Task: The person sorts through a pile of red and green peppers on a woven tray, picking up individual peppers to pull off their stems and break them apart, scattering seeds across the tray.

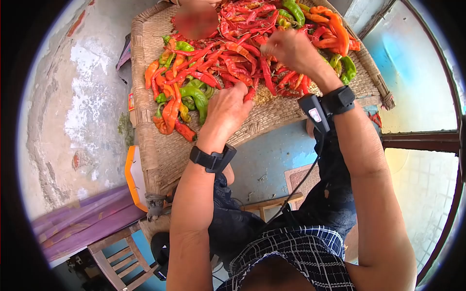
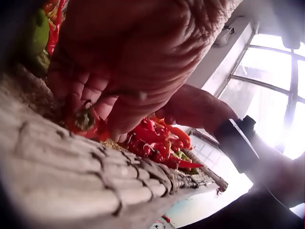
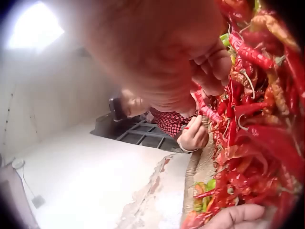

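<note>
In the head view, my left hand [image 1: 228, 109] is at the front edge of a heap of red chili peppers [image 1: 238, 56] on a woven tray [image 1: 264, 119]. Its fingers grip a red pepper, whose green stem end [image 2: 86, 119] shows below the fingers in the left wrist view. Farther right and higher, my right hand [image 1: 296, 53] hangs over the heap with bent fingers. From between its thumb and fingers a slim red chili pepper [image 3: 207, 109] sticks out in the right wrist view; the fingertips are partly hidden.
Green and orange peppers lie at the left [image 1: 194, 99] and right [image 1: 335, 31] of the tray. Another person's hand [image 3: 193, 136] is across the heap. A plastered wall [image 1: 87, 97] stands left, a window [image 1: 417, 72] right, and a wooden chair [image 1: 121, 262] lower left.
</note>
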Demonstrator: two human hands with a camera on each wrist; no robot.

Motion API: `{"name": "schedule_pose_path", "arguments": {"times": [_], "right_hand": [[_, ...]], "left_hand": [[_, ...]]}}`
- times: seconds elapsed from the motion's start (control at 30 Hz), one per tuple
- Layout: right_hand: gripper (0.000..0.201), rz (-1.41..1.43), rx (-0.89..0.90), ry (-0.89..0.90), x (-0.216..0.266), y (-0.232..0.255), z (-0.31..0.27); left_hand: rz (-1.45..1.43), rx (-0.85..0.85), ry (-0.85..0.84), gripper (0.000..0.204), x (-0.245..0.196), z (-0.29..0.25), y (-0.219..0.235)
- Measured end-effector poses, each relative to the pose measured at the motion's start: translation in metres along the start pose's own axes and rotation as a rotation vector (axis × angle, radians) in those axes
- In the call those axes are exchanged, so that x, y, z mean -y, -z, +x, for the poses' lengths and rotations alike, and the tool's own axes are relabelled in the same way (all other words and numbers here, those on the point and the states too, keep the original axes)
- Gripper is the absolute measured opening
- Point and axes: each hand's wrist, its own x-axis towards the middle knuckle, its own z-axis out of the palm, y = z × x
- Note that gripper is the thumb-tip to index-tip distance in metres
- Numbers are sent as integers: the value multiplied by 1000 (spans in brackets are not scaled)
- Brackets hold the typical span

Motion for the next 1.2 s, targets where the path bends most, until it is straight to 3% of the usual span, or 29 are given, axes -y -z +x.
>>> {"name": "schedule_pose_path", "arguments": {"times": [0.03,0.07,0.1,0.17,0.3,0.37,0.43,0.5,0.53,0.57,0.63,0.67,0.77,0.8,0.83,0.9,1.0,1.17,1.2], "right_hand": [[34,-102,199,-25,1,-7,-4],[41,-127,275,21,1,-14,-11],[44,-135,188,20,-8,-34,-18],[45,-220,210,-55,10,-31,-25],[39,-172,167,-47,-1,-31,-21],[33,-92,263,84,-6,-23,-15],[26,-22,263,85,5,-5,-16],[25,236,492,-55,11,11,-16],[26,210,634,-5,7,11,-10],[26,208,632,-5,5,14,-9],[35,490,356,-162,12,28,-9],[35,490,355,-163,7,24,-5],[38,505,-434,-105,-20,0,18],[36,366,-386,-121,-15,-4,16],[36,243,-359,-18,-9,-14,15],[36,146,-152,76,5,-32,8],[41,-139,-72,98,12,-56,3],[35,-84,12,105,16,-72,2],[37,-40,113,106,18,-67,2]], "left_hand": [[114,41,-37,26,-1,-1,-2],[140,-17,-76,25,1,-1,-6],[138,-14,-79,25,0,0,-6],[140,16,-4,23,0,1,-3],[-13,-44,-64,20,12,2,2],[-61,-129,-84,20,18,2,6],[-79,-123,-81,21,23,2,12],[-112,-218,-140,19,23,2,20],[-130,-188,-89,18,23,1,25],[-131,-189,-92,18,20,1,28],[-286,-214,16,14,16,0,32],[-286,-213,16,14,16,-1,32],[-275,-298,-29,14,17,-1,31],[-281,-321,-34,14,20,-1,29],[-287,-340,-38,14,20,0,28],[-288,-350,-46,14,19,1,29],[-298,-337,-27,15,20,2,26],[-200,-268,46,14,15,-3,30],[-155,-299,0,13,21,-2,29]]}}
